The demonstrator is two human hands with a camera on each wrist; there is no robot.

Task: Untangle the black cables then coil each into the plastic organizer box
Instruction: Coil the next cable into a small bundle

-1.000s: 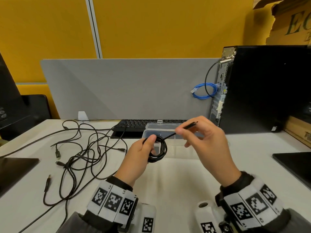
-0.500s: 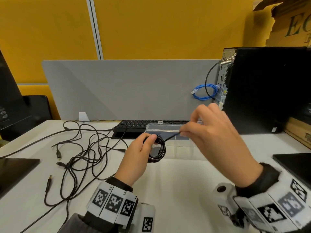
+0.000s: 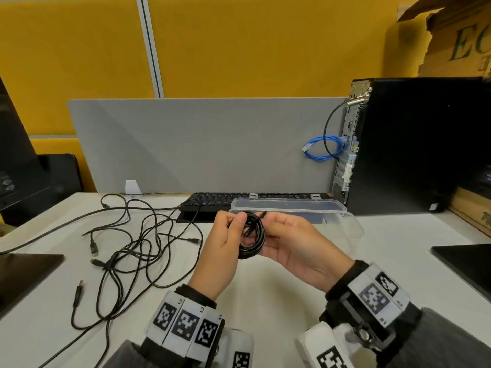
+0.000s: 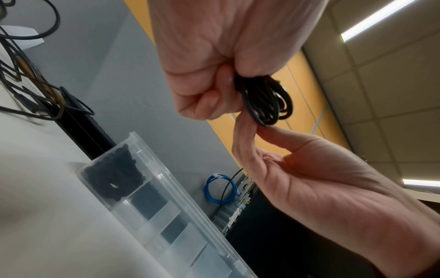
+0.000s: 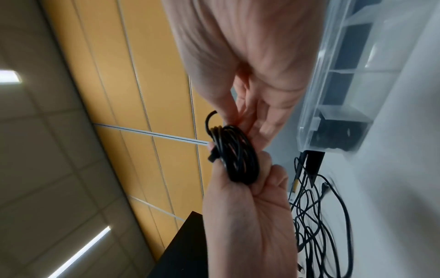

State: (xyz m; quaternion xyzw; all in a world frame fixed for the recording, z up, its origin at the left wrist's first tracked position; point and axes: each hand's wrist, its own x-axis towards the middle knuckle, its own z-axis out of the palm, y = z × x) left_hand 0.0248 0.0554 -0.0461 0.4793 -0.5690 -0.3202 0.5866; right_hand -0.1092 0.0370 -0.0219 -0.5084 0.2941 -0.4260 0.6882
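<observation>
The left hand (image 3: 225, 243) clenches the coiled black cable (image 3: 252, 235), which sits at its three o'clock; the right hand (image 3: 295, 243) pinches the coil's far edge.

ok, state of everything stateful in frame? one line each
coil: wound, held off the desk by both hands
left hand: grips the coil
right hand: fingers on the coil
box: lid open, one coil in its end compartment
tangle: still knotted, loose on the desk
blue cable: looped, hangs by the PC
</observation>
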